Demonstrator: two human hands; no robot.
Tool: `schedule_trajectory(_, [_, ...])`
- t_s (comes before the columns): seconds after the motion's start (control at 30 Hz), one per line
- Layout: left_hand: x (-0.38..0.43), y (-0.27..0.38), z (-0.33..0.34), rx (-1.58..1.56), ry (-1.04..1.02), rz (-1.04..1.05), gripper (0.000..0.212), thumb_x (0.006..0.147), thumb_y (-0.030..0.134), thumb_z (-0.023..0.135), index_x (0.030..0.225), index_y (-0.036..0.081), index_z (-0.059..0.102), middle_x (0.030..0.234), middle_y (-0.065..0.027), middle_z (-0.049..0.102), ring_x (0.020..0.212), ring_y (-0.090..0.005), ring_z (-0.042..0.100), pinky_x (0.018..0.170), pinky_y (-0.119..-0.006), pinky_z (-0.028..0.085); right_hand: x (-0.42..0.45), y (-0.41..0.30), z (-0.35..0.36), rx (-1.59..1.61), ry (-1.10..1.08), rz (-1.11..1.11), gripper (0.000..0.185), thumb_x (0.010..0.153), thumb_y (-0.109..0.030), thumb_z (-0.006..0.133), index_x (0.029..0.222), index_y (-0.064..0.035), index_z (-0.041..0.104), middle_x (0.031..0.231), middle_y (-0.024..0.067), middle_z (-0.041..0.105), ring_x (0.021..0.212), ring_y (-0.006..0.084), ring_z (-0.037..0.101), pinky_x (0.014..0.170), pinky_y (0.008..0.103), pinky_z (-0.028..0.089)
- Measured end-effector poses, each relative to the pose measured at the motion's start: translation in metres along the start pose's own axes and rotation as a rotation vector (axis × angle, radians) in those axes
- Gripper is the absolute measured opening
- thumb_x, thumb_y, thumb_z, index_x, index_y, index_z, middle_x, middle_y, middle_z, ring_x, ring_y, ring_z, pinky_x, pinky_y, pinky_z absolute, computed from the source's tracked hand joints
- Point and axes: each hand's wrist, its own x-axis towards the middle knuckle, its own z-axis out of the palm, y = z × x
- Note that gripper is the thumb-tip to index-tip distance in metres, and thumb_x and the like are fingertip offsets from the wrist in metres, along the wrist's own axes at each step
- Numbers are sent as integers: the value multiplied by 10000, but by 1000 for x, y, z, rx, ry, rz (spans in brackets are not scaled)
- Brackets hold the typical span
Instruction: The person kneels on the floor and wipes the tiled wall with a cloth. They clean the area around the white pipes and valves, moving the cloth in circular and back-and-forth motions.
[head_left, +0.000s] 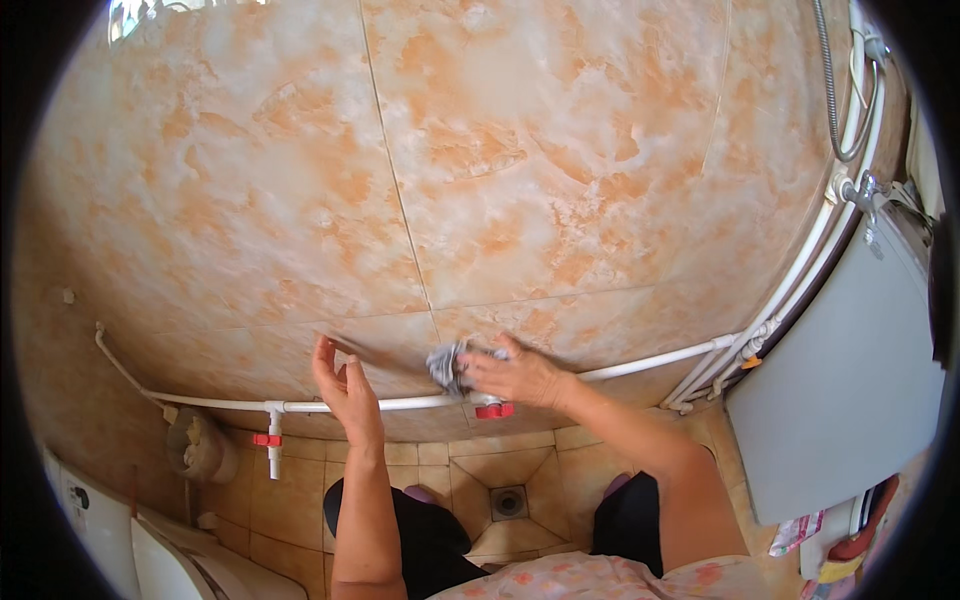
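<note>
My right hand (517, 373) holds a crumpled grey cloth (448, 367) close to the tiled wall (525, 187), just above a white water pipe (420, 403). Below that hand is a red valve handle (494, 411). Raised beside the wall, my left hand (346, 386) has its fingers apart and holds nothing; it is in front of the pipe. Another red valve (267, 440) sits on a short branch of the pipe to the left. The cloth is blurred, and whether it touches the wall cannot be told.
A square floor drain (509, 503) lies between my feet. At the left are a bin (201, 448) and a white toilet (172, 559). White pipes, a metal shower hose (830, 90) and a tap (866, 196) run along the right, beside a large grey panel (840, 360).
</note>
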Motion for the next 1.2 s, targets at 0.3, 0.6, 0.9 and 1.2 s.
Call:
schedule_trajectory(0.3, [-7,7,0,8,7,-25,495,921,-30,480,1409,-21,397,1433,-164,426,1326,-249,426,1073,-363,355,93,143,-141,-251,809,914,378,895,-163,586,1267,-230,602,1474,169,395,1417,466,218,1068,740,162])
schedule_trajectory(0.6, [-5,0,0,81,-30,-7,489,934,-23,468,1418,-1,397,1441,-160,421,1328,-233,417,1044,-346,380,15,-5,1,112,-107,174,348,938,-317,528,1281,-343,577,1512,-92,386,1460,258,223,1060,705,203])
schedule_trajectory(0.9, [-7,5,-1,20,-41,-42,489,933,-24,457,1416,-18,389,1462,-153,401,1368,-230,372,1096,-345,309,-74,146,-87,-312,876,1245,479,940,-131,461,1415,-70,432,1507,227,287,1416,432,214,1152,566,149])
schedule_trajectory(1.2, [-13,-2,12,52,-21,7,500,937,1,465,1427,-21,368,1471,-148,386,1366,-225,362,1118,-347,274,-55,88,-29,-223,799,1190,584,888,-177,569,1426,-71,369,1478,305,242,1382,472,218,1091,653,175])
